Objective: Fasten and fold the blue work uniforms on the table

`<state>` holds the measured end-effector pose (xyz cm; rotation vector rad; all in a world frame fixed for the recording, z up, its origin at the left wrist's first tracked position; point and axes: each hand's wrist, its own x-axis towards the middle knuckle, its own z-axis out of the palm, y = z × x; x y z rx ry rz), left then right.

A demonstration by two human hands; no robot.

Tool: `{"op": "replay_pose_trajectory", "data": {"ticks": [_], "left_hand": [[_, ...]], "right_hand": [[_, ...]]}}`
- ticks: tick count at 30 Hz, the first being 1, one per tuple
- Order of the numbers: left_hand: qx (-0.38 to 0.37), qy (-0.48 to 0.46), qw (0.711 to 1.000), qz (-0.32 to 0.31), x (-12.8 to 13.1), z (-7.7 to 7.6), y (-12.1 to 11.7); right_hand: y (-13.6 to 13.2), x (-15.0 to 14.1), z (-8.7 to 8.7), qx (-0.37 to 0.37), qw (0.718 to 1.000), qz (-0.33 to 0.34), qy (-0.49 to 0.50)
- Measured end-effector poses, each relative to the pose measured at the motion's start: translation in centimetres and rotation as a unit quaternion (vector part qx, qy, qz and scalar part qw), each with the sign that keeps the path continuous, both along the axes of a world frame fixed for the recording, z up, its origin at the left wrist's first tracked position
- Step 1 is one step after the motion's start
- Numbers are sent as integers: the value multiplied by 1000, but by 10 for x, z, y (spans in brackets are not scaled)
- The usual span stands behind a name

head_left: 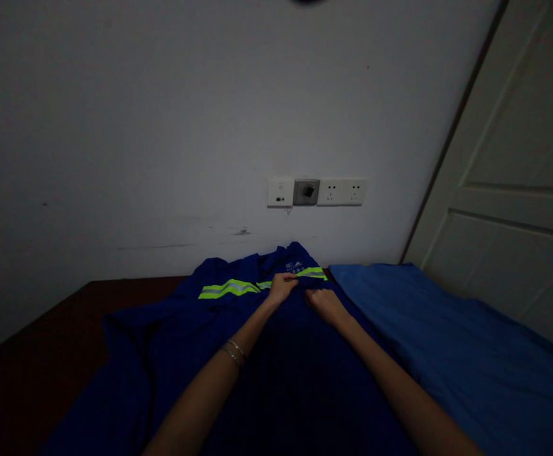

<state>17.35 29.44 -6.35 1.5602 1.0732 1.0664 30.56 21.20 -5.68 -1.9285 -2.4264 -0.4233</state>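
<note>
A dark blue work shirt (171,342) with a neon yellow and grey reflective stripe (228,288) lies spread on a dark brown table (43,342). My left hand (283,286) pinches the shirt fabric near the chest stripe, fingers closed on the cloth. A thin bracelet sits on my left wrist. My right hand (324,303) lies just to the right, fingers curled down onto the same fabric near the front opening. Both hands are close together at the far end of the shirt.
A lighter blue cloth (438,342) lies to the right of the shirt. A white wall stands behind with a row of sockets and a switch (317,192). A pale panelled door (518,209) fills the right side. The room is dim.
</note>
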Motion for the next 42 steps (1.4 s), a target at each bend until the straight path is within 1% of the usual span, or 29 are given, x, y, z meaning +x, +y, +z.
{"op": "replay_pose_trajectory", "data": {"ticks": [6, 10, 17, 23, 29, 35, 42], "left_hand": [[6, -15, 1000, -4, 1, -4, 2], [0, -15, 1000, -8, 1, -6, 2], [-8, -4, 999, -34, 0, -2, -2], [-5, 0, 999, -50, -1, 0, -5], [26, 32, 997, -72, -3, 0, -7], [42, 50, 994, -87, -3, 0, -7], [48, 56, 993, -96, -4, 2, -10]], "right_hand": [[-8, -1, -2, 32, 998, -23, 44], [-10, -1, -2, 39, 996, -27, 78], [-12, -1, 1, 51, 989, -36, 135], [-10, -4, -2, 69, 980, -67, 174], [-8, -7, -2, 56, 972, -96, 208], [-10, -8, 2, 55, 968, -109, 220], [-9, -9, 0, 53, 971, -123, 197]]}}
